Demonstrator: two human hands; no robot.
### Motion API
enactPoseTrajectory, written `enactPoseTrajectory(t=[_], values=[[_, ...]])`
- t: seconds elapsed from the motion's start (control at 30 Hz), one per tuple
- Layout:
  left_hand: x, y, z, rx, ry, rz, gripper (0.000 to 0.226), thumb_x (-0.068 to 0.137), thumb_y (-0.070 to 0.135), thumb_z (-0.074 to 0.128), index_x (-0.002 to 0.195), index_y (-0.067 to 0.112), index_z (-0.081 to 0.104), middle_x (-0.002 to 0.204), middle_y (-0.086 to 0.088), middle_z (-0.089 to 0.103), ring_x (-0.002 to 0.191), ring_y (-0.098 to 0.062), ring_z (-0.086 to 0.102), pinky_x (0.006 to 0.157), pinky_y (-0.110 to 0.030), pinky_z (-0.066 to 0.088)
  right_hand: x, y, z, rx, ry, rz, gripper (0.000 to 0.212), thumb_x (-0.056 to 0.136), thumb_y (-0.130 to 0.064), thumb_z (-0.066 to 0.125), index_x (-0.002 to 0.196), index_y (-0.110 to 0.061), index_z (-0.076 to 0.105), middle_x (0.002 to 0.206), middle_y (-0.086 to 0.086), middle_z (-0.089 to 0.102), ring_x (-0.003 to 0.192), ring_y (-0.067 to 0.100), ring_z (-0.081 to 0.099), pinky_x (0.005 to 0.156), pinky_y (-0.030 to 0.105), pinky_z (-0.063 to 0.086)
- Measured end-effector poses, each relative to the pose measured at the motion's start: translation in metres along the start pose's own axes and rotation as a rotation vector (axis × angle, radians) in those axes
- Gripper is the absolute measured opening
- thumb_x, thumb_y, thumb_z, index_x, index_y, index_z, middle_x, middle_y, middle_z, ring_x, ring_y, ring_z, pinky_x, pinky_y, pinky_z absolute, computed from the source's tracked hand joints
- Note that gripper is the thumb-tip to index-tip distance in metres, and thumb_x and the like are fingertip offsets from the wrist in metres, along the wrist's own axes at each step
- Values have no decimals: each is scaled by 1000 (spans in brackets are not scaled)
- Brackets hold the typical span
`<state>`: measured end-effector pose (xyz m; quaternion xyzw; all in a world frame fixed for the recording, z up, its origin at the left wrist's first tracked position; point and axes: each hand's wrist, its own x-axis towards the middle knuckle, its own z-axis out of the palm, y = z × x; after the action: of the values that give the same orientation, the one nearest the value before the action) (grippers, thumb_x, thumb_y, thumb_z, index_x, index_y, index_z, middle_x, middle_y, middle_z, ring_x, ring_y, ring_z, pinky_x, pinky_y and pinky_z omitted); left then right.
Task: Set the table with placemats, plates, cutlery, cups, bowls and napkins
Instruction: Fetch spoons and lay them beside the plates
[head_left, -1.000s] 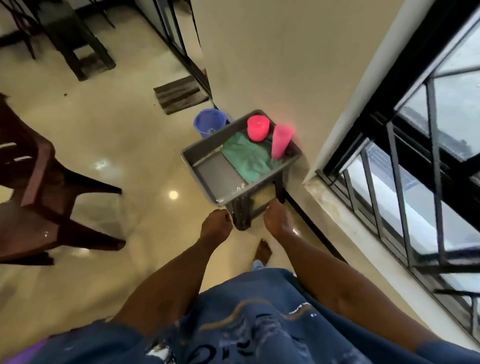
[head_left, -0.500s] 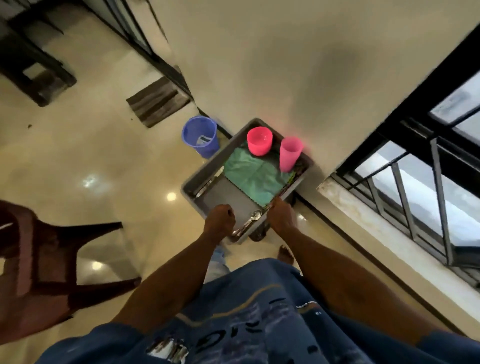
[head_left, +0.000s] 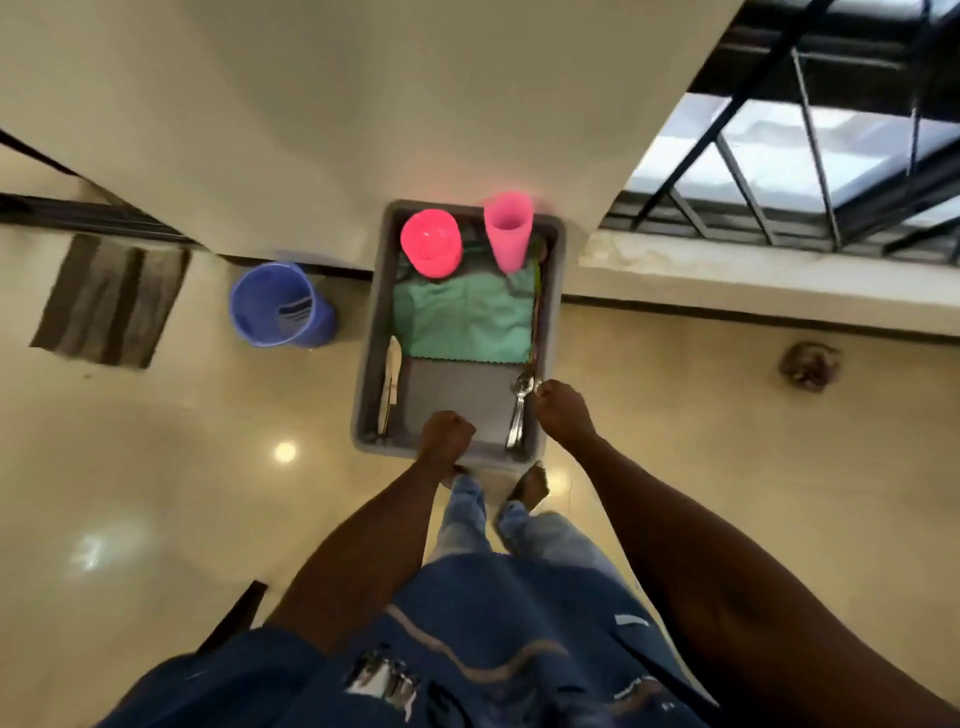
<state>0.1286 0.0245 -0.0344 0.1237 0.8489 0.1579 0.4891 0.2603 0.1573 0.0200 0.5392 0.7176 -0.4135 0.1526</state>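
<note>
While both fists, left hand (head_left: 447, 434) and right hand (head_left: 563, 410), hover curled and empty over the grey tub (head_left: 551, 312) at frame centre, cups, napkin and spoons remain inside; nothing looks laid out yet.

I see daylight entering through the window (head_left: 810, 150) at upper right; glare spots shine on the glossy floor (head_left: 284, 452), edges bend with wide-angle distortion, and everything looks slightly motion-blurred

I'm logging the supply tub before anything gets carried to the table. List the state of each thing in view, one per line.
Grey plastic tub: on a stand by the wall, partly filled.
Red-pink plastic bowl-cup: upright in the tub, empty.
Tall pink plastic tumbler: upright, empty.
Green cloth: lying flat in the tub.
Metal spoons: lying along the tub's right wall.
Blue plastic bucket: upright on floor.
Left hand: fist-curled at near rim.
Right hand: curled beside spoons.
</note>
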Motion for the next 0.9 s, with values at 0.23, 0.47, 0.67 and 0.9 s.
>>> enactPoseTrajectory(t=[0.23,0.47,0.67,0.9], values=[[28,19,54,-7,-136,-41,28,87,21,61,97,-2,73,102,-21,71,101,-35,66,90,-39,51,11,33,22,265,100,81,25,94,-8,45,99,2,67,106,19,68,98,36,62,76,32,43],[71,17,107,16,-101,-60,28,94,28,58,105,5,71,105,-12,71,92,-26,65,80,-31,50,39,59,50,457,281,125,18,91,1,44,93,-6,60,84,4,60,67,12,50,52,10,34],[97,17,131,-85,-25,-117,30,88,29,57,108,13,72,109,-13,70,96,-30,66,88,-40,56,48,87,64,534,344,172,29,82,10,41,95,-6,62,89,9,65,79,23,56,66,30,42],[96,23,141,51,21,-96,24,90,24,62,112,16,69,115,-10,67,99,-29,64,81,-33,53,46,109,75,542,320,224,29,87,5,40,101,-3,64,91,12,67,82,29,62,72,40,51]])
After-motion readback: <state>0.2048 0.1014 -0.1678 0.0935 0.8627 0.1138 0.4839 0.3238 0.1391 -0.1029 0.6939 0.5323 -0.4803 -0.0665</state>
